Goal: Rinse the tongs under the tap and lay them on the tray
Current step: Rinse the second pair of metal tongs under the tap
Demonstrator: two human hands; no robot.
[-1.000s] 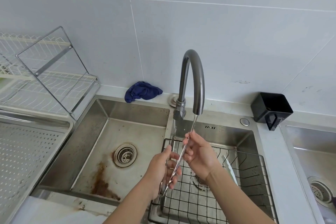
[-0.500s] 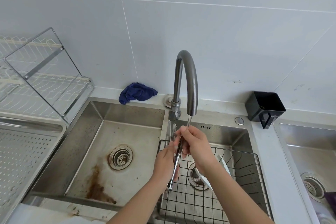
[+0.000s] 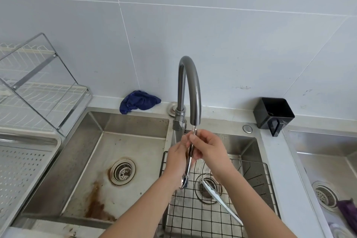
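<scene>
Under tap [image 3: 190, 91] — tongs [image 3: 189, 162] between both hands.

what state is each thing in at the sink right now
grey curved tap: running, thin stream from the spout
shiny metal tongs: held upright under the stream, arms together
left hand: closed around the tongs
right hand: pinching the tongs' top end
white plastic tongs: lying in the black wire basket
blue cloth: crumpled on the ledge
perforated steel tray: nothing seen on it

Tongs [image 3: 189, 162] between hands: polished metal, wet. Tap [image 3: 191, 83] above: matt grey metal. Left basin [image 3: 92, 160]: brushed steel, rust-stained.
</scene>
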